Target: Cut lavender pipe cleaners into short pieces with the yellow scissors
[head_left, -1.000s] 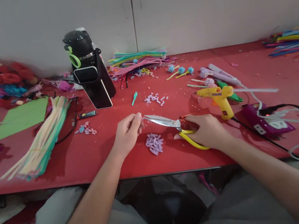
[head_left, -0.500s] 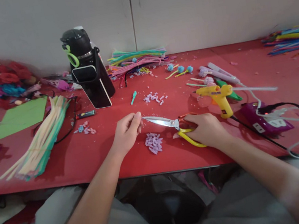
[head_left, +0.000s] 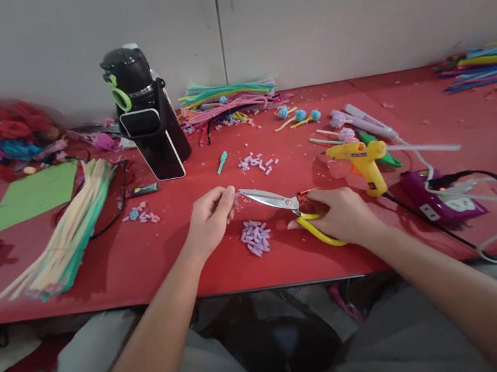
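Scissors (head_left: pixel 274 199) in right hand (head_left: pixel 348 214), fingers clamped round handles (head_left: pixel 315 232), tips aimed at left hand (head_left: pixel 210 219); thumb and fingertips there pinched together, seemingly on lilac strip (head_left: pixel 237 194), probably for steadiness. Lilac pile (head_left: pixel 256 238) near bench (head_left: pixel 225 273) front edge, presumably for easy reach.

The heap of cut pieces (head_left: pixel 256 238) lies on the table (head_left: pixel 158 272) between the left hand (head_left: pixel 209 222) and the right hand (head_left: pixel 349 213), on the near side of the scissors (head_left: pixel 273 199). The scissors' handles are in the right hand, their tips beside the strip (head_left: pixel 237 194) in the left hand's fingertips. Scattered bits (head_left: pixel 254 162) lie behind the scissors; farther back, 3 pom-pom stems (head_left: pixel 300 116). The bottle (head_left: pixel 127 72) stands behind the left hand, the bundle of stems (head_left: pixel 64 231) farther left. Right of the right hand are the glue gun (head_left: pixel 362 162) and, beyond it, the power strip (head_left: pixel 435 194)
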Motion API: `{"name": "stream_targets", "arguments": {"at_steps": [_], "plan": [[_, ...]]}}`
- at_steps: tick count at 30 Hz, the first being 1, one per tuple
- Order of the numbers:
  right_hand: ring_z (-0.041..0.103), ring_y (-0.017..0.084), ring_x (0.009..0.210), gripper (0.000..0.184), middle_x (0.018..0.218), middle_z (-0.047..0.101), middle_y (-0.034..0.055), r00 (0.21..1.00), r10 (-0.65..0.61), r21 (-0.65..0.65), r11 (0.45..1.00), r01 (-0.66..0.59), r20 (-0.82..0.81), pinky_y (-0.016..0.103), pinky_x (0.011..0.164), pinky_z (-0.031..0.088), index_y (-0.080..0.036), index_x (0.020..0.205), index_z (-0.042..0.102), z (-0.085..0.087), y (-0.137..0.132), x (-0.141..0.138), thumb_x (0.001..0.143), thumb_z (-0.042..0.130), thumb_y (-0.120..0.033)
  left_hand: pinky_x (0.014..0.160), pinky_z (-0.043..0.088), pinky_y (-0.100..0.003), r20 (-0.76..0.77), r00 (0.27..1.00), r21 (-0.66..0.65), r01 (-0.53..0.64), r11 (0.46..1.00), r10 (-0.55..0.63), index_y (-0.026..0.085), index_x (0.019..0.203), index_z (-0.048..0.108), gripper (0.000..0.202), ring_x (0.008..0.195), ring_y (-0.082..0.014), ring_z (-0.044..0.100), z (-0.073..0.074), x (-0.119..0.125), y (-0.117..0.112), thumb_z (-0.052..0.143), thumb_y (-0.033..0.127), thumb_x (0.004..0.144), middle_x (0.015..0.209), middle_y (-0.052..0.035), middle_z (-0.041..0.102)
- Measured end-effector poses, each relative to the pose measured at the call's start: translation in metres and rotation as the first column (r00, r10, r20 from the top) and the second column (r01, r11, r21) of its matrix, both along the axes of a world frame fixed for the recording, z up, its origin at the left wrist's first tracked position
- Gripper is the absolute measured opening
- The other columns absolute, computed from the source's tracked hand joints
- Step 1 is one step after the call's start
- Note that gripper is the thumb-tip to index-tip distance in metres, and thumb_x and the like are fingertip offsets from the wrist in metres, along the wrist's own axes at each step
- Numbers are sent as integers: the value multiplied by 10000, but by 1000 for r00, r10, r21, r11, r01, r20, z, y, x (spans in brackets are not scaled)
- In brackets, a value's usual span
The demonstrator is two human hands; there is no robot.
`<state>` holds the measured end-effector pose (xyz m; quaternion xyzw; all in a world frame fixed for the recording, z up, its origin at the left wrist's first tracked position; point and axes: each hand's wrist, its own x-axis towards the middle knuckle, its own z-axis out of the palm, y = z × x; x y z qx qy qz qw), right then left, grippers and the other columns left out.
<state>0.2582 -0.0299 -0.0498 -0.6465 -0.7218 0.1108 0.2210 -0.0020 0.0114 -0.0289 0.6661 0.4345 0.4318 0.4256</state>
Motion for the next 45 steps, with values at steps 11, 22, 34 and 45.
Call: {"name": "stream_targets", "arguments": {"at_steps": [11,22,34,45], "plan": [[380,118,492,627,527,472,-12,1000,-10,-15,1000,10,14,265,514,266,-222,568,356,2,2,-1,649,612,-788,538,368,-229,2,1000,3,18,1000,-18,166,698,555,391,540,-84,464,0,-1,1,520,446,968,580,20,503],[359,122,521,583,546,479,-9,1000,4,-57,998,-6,-26,264,517,267,-224,614,402,3,1,2,676,621,-761,541,367,-237,-7,1000,13,8,1000,-8,167,718,569,382,548,-90,470,-1,-2,2,520,454,966,603,15,519],[326,108,513,601,554,483,-13,999,45,-59,997,-46,-8,261,496,261,-215,584,378,6,2,2,672,650,-744,583,387,-242,-86,996,77,-4,997,10,173,691,548,403,585,-109,481,2,-2,0,519,475,956,615,10,516],[308,114,514,654,539,457,-11,1000,21,-85,996,-20,12,274,509,237,-217,561,372,6,4,1,653,585,-828,590,393,-236,-59,998,59,1,998,2,169,719,562,374,595,-105,489,0,-2,2,528,456,957,634,8,534]]}}
